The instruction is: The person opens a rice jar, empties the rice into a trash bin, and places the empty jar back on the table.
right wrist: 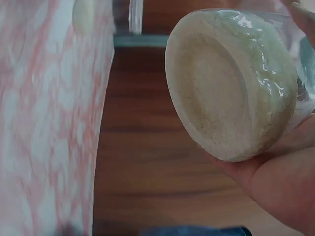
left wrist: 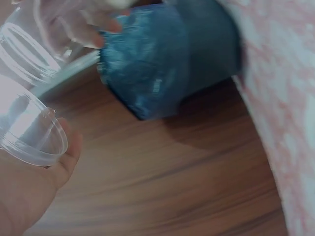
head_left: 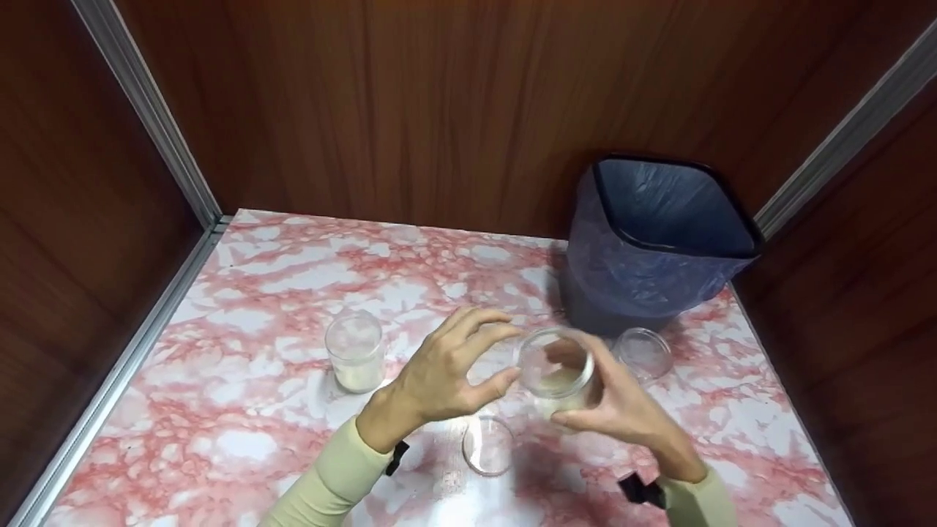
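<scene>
Two bare hands meet above a red-and-white marbled surface (head_left: pixel 278 278). Our right hand (head_left: pixel 618 402) grips a clear cylindrical jar with pale cream contents (right wrist: pixel 226 83), fingers clamped round its side; it is tilted in the air, mouth open, near the middle of the surface. Our left hand (head_left: pixel 450 366), fingers and thumb curved, pinches a clear shallow round lid (left wrist: pixel 34 130) just beside that mouth. A second clear jar with pale contents (head_left: pixel 356 355) stands upright towards the left edge; a clear round disc (head_left: pixel 489 446) lies towards the front edge. A dark bin with a bluish liner (head_left: pixel 629 289) fills the far-right corner, a clear round piece (head_left: pixel 644 355) near it. We judge the opening done; contents remain inside and the lid is unseated.
</scene>
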Action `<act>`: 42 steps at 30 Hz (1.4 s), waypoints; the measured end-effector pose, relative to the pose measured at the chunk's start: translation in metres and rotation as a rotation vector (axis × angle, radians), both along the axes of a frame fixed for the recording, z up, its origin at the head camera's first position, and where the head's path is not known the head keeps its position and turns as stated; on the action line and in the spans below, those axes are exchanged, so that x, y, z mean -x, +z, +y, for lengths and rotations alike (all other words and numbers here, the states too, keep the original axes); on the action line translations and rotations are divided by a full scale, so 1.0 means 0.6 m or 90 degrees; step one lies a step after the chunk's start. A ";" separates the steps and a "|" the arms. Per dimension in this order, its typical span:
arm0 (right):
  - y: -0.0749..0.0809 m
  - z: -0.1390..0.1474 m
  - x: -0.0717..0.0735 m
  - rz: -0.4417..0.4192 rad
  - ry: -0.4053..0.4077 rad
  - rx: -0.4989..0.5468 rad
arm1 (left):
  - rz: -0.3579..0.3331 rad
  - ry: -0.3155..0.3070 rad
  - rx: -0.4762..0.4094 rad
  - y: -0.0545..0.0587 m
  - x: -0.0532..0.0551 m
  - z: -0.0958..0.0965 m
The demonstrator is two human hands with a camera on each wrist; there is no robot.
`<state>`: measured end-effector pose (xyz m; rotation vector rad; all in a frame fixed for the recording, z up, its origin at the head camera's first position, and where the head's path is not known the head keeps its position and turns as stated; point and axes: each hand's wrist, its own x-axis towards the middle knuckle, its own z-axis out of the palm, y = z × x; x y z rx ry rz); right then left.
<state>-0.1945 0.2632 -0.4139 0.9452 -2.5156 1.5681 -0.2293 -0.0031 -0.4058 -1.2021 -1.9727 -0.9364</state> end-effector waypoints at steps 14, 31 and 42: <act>0.063 0.094 0.013 0.043 -0.092 -0.045 | -0.175 0.119 0.178 -0.125 0.038 -0.026; 0.143 0.168 0.031 0.138 -0.224 -0.146 | -0.253 0.187 0.334 -0.230 0.045 -0.042; 0.185 0.221 0.051 0.079 -0.337 -0.214 | -0.246 0.210 0.370 -0.249 0.044 -0.048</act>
